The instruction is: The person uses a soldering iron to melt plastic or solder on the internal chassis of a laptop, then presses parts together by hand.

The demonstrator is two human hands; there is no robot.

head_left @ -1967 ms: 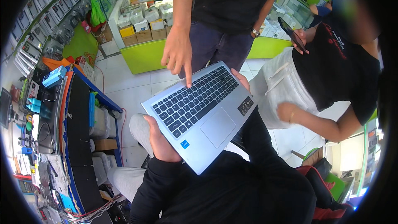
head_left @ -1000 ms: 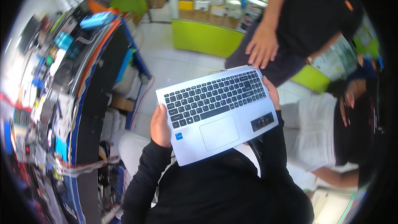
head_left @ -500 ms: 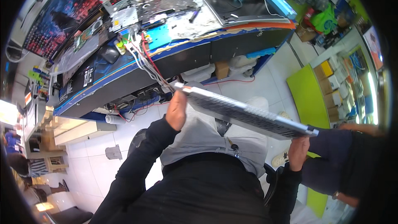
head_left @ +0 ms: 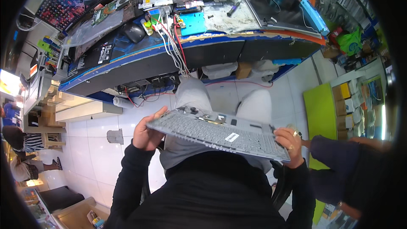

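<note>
Laptop panel [head_left: 193, 128] x1; L hand [head_left: 147, 132], R hand [head_left: 292, 146]: gripping opp. ends; wht label [head_left: 232, 137] x1

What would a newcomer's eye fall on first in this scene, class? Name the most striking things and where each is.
First, probably the grey laptop keyboard panel, tilted over the lap at the centre, its white label showing, held between the left fingers and right fingers. Next, perhaps the cluttered workbench across the top, and the lime-green counter front at the right.
</note>
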